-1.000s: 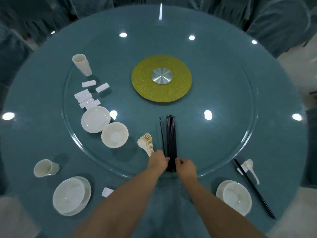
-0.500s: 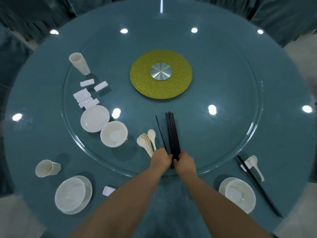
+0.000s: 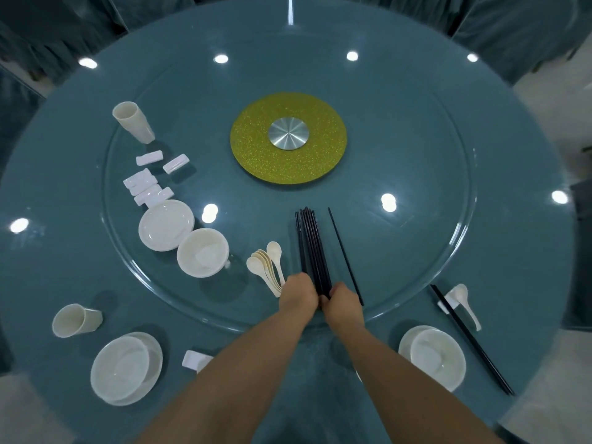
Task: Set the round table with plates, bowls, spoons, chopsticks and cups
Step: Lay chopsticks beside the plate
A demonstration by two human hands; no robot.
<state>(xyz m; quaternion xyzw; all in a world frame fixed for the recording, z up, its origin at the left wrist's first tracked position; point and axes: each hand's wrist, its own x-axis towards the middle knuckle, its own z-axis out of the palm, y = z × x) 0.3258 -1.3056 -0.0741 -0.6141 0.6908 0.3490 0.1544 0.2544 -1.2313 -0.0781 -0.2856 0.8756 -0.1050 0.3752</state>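
A bundle of black chopsticks (image 3: 310, 248) lies on the glass turntable (image 3: 416, 155), tips pointing away from me. My left hand (image 3: 297, 293) and my right hand (image 3: 342, 303) both grip its near end. One single chopstick (image 3: 344, 254) lies apart, just right of the bundle, its near end by my right hand. A stack of cream spoons (image 3: 266, 267) sits left of my left hand. On the turntable's left are stacked plates (image 3: 166, 224), stacked bowls (image 3: 202, 252), several white chopstick rests (image 3: 145, 187) and stacked cups (image 3: 134, 122).
Near left setting: a bowl on a plate (image 3: 125, 366), a tipped cup (image 3: 76, 320) and a rest (image 3: 195, 359). Near right setting: a bowl on a plate (image 3: 432, 357), a chopstick pair (image 3: 471, 338) and a spoon (image 3: 464, 302). A yellow disc (image 3: 288, 137) marks the centre. Covered chairs ring the table.
The single chopstick that lay left of the bundle now lies to its right, separated out. Both hands stayed on the bundle's near end, and one spoon has fanned out from the stack.
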